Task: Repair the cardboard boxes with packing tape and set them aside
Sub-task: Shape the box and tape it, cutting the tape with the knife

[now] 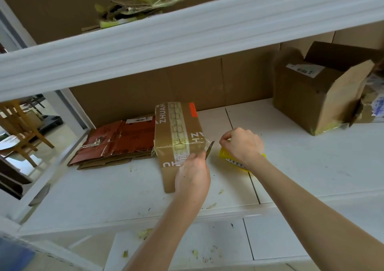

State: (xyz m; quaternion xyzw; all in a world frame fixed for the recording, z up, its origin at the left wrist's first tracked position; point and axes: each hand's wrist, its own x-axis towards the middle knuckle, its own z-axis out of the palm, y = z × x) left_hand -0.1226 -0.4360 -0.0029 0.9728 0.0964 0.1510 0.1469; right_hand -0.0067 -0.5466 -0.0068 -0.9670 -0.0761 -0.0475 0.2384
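Note:
A small brown cardboard box (178, 131) with white lettering and a strip of printed tape along its top stands on the white shelf (291, 156). My left hand (193, 175) lies against the box's near right corner, its fingers on the tape end there. A clear strip of tape stretches from that corner to a yellow tape dispenser (226, 158), which my right hand (242, 144) grips from above. The dispenser is mostly hidden under that hand.
Flattened red and brown cardboard (118, 141) lies left of the box. An open brown box (320, 92) stands at the back right, with crumpled packaging (372, 104) beside it. Tape and cardboard scraps (135, 6) sit on the upper shelf. A white beam (187, 42) crosses overhead.

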